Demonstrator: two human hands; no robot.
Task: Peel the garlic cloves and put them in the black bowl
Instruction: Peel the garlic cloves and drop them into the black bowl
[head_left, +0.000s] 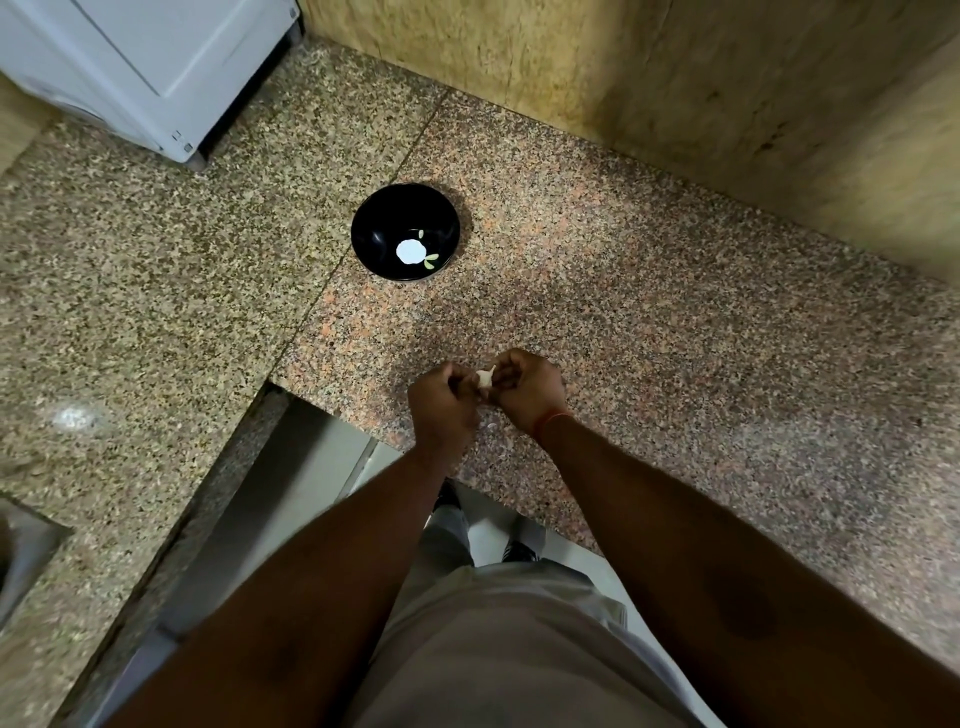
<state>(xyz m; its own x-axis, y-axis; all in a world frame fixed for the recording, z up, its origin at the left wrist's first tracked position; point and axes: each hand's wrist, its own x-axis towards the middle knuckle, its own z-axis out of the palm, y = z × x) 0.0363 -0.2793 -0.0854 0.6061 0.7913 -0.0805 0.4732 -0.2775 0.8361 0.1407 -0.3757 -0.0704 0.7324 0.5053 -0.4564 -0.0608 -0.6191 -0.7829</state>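
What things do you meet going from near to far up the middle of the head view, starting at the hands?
Left hand and right hand pinching a garlic clove → bare stone counter → black bowl → wall.

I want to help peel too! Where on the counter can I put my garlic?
Bare counter lies right of the black bowl, and between the bowl and both hands. It is crowded only where they hold the garlic clove.
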